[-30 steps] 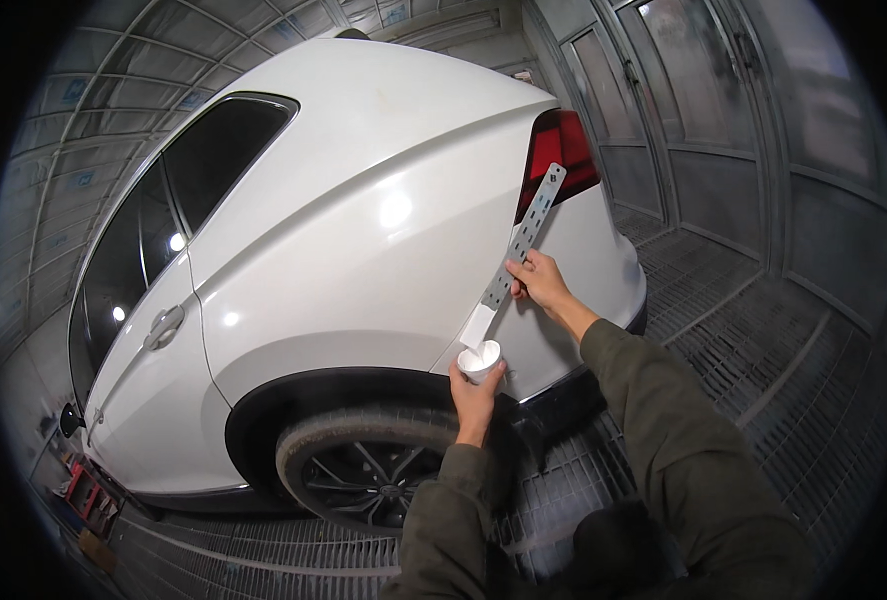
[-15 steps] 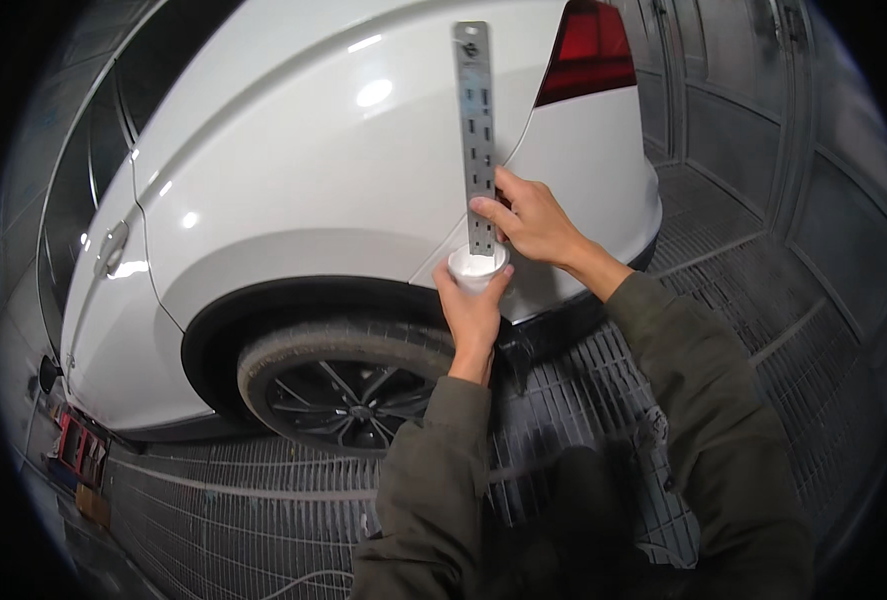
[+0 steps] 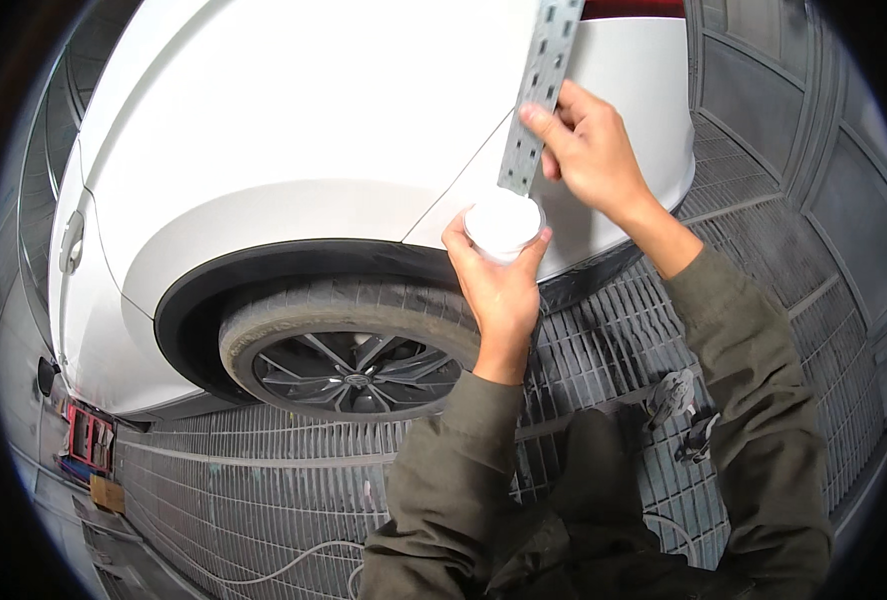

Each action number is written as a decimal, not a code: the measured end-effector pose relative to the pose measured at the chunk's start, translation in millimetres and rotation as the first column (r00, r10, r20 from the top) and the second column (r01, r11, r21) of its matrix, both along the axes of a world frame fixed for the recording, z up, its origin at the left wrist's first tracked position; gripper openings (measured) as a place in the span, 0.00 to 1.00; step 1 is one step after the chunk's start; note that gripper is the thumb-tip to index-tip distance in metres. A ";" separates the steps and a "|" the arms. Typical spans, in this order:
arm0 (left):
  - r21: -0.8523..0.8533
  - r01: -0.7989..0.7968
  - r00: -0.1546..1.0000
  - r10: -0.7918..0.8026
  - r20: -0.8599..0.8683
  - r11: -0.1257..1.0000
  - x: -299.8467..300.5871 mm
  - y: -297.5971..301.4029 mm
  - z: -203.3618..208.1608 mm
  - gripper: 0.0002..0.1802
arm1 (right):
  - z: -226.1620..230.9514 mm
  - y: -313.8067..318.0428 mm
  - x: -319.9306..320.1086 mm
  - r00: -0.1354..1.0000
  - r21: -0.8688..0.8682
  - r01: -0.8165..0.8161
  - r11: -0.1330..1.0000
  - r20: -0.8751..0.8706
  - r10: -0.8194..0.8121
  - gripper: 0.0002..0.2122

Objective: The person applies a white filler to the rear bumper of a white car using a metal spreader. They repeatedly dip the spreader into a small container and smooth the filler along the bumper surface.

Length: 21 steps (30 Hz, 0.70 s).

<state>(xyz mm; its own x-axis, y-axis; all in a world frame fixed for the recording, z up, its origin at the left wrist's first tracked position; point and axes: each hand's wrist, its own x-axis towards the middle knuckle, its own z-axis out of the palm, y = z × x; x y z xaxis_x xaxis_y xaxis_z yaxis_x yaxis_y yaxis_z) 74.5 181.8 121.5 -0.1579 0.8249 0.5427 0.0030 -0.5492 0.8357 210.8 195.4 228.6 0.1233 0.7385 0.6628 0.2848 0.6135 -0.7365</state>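
Observation:
My left hand [image 3: 502, 292] is closed around a small white cup [image 3: 504, 243], thumb on one side and fingers on the other. Its inside looks white and overexposed, so I cannot make out the contents. Above it my right hand [image 3: 602, 155] pinches a flat metal mixing ruler [image 3: 544, 75] with rows of small slots. The ruler leans to the right at its top, which runs out of view. Its lower end is at the cup's far rim; whether it touches I cannot tell.
A white car body [image 3: 294, 130] fills the space ahead, with a rear wheel [image 3: 354, 372] in a black arch below. Metal floor grating [image 3: 264, 470] lies underneath, with a pale hose [image 3: 289, 570] across it. Grey panelled walls [image 3: 764, 110] stand right; a red rack [image 3: 91, 438] stands far left.
The ruler has gone from upright inside the cup to tilted, its lower end raised to the rim. The car sits differently in view, and its white panels look brighter.

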 end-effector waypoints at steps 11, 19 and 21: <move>-0.116 0.042 0.987 -0.024 0.160 0.992 3.1 -8.5 4.4 0.45 | -2.2 28.5 39.3 0.955 0.020 -0.196 0.980 -0.223 0.195 0.11; -0.135 0.094 0.978 -0.066 0.196 0.986 1.2 -11.0 4.1 0.47 | -16.5 40.3 41.6 0.968 0.065 -0.097 0.993 -0.225 0.109 0.15; -0.135 0.087 0.981 -0.062 0.183 0.987 1.7 -11.2 3.9 0.47 | -15.1 41.0 42.6 0.974 0.081 -0.109 0.991 -0.191 0.122 0.14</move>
<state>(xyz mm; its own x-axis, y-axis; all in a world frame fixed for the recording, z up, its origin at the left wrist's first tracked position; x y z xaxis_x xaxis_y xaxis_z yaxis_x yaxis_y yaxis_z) 76.2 170.6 125.4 -0.1763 0.9046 0.3880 -0.1889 -0.4180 0.8886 253.4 236.4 213.5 0.1719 0.7081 0.6849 0.0641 0.6857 -0.7251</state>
